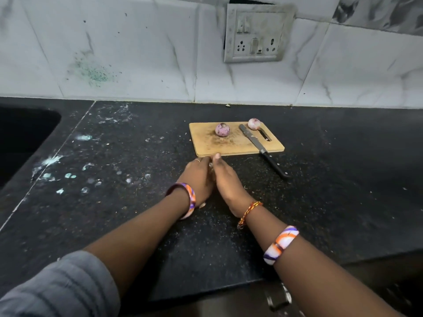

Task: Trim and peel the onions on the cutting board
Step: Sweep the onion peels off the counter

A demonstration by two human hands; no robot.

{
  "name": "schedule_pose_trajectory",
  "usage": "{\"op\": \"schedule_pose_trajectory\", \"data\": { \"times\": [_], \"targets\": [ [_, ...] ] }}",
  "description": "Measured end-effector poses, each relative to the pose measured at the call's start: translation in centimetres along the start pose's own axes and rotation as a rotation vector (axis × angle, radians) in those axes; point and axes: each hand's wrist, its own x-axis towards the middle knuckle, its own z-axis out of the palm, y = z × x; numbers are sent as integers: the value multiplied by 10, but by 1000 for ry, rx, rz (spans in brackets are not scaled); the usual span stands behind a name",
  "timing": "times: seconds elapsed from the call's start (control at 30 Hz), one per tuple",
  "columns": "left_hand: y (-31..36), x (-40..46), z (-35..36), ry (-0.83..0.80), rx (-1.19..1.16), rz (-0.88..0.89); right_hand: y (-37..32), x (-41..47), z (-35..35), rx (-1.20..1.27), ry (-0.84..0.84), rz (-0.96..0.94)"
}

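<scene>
Here, 2 onions, 1 mid-board (222,129) and 1 at the far right corner (254,123), are left on the cutting board (229,146). The left hand (198,177) and right hand (225,179) are pressed together just before its near edge; what is held cannot be told. Peeling seems underway; next, the knife (256,143) is likely needed.

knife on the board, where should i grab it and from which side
Take the knife by its black handle, which juts off the cutting board's near edge onto the counter toward you. Come from the near right with the right hand; the blade lies on the board, pointing away.
</scene>
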Motion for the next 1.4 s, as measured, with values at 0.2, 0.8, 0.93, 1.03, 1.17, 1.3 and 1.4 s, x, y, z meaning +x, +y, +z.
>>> {"op": "schedule_pose_trajectory", "data": {
  "times": [0.2, 0.8, 0.93, 1.03, 1.17, 1.3, 1.4],
  "targets": [
    [24, -1, 6, 181, -66, -168, -4, -12, -14, 358, 63, 84],
    [81, 12, -25, 278, -1715, -679, -4, -24, -35, -392, 269, -551],
    [68, 17, -30, 339, -1463, -749, -18, -22, -29, -730, 269, -709],
    [47, 25, -32, 351, -1390, -746, -38, -21, -35, -635, -78, -555],
    [34, 19, -53, 308, -1533, -747, -51, -14, -58, -144, 25, -341],
    [-15, 34, -66, 412, -1377, -806, -30, 6, -70, -454, 94, -176],
    [-38, 40, -76, 466, -1443, -808, -12, 15, -56, -691, 35, -93]
  ]
}}
